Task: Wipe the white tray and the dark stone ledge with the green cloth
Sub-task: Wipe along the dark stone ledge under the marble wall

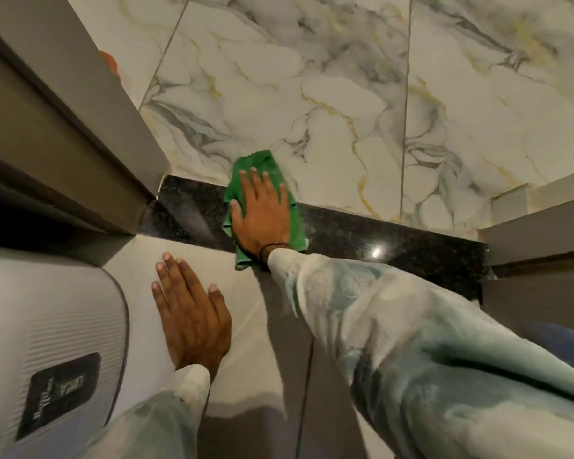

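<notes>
Fingers (254, 180) of the right hand (262, 217) lie spread and flat, palm down, pressing the green cloth (265, 167) onto the dark stone ledge (378, 240); nothing is gripped, the cloth is only pinned under the open palm. The cloth's long axis runs away from the person, from a corner hanging over the ledge's near edge by the wrist up to a bunched end that rides against the marble wall (312, 94). The palm hides most of its middle. A thin dark band (272, 248) circles the wrist, and a pale patterned sleeve (411, 342) covers the forearm.

The left hand (193, 319) rests flat and open, fingers together and pointing away toward the ledge, on a pale smooth surface (140, 279); it holds nothing. Whether that surface is the white tray cannot be told, since its edges are cut off or covered by the arms.

The ledge runs left to right across the view, speckled and glossy, with a bright glint right of the cloth. Its left end meets a grey frame (80, 104); the right end stops at another grey block (537, 233). At lower left sits a ribbed grey object with a dark label (58, 392), its print too blurred to read. A small orange shape (108, 61) peeks from behind the frame, mostly hidden.
</notes>
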The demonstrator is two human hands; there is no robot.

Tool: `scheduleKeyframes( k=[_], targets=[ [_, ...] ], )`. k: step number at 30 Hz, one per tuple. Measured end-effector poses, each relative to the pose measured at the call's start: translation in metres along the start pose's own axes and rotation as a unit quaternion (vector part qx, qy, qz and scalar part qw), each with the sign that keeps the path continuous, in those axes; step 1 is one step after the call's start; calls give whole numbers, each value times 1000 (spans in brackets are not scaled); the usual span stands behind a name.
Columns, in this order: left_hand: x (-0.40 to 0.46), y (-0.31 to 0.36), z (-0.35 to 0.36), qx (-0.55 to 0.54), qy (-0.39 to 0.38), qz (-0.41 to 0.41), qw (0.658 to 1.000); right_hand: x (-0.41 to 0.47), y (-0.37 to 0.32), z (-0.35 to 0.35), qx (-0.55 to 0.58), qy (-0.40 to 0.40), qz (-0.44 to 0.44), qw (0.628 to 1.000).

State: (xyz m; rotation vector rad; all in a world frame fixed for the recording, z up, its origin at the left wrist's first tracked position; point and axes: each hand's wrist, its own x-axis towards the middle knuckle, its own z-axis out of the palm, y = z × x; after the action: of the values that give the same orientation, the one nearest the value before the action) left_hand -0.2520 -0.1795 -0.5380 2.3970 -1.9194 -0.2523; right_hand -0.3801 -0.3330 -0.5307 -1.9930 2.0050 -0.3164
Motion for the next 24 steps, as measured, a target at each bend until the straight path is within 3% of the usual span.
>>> scheduleKeyframes(
  k=[4, 9, 11, 13, 15, 19, 23, 24],
  targets=[
    [4, -2, 1, 13, -15, -2, 1000, 12, -62, 24, -40, -58, -147, 987],
    [3, 0, -3, 0, -17, 1, 1000, -14, 14, -7, -47, -62, -255, 964],
    [2, 0, -6, -9, -12, 5, 1000, -36, 60, -26, -20, -30, -188, 982],
    [0, 1, -9, -10, -16, 7, 1000, -60, 108, -45, 23, 29, -50, 998],
    [0, 3, -12, -4, -18, -1, 1000, -87, 154, -62, 44, 104, 105, 988],
    [1, 3, -12, -11, -12, -1, 1000, -121, 199, -81, 57, 209, 342, 914],
    [2, 3, -11, -5, -18, 0, 1000, -109, 160, -71, 98, 271, 478, 830],
    [0, 5, -13, -1, -26, 1, 1000, -104, 142, -68, 100, 279, 485, 823]
  ],
)
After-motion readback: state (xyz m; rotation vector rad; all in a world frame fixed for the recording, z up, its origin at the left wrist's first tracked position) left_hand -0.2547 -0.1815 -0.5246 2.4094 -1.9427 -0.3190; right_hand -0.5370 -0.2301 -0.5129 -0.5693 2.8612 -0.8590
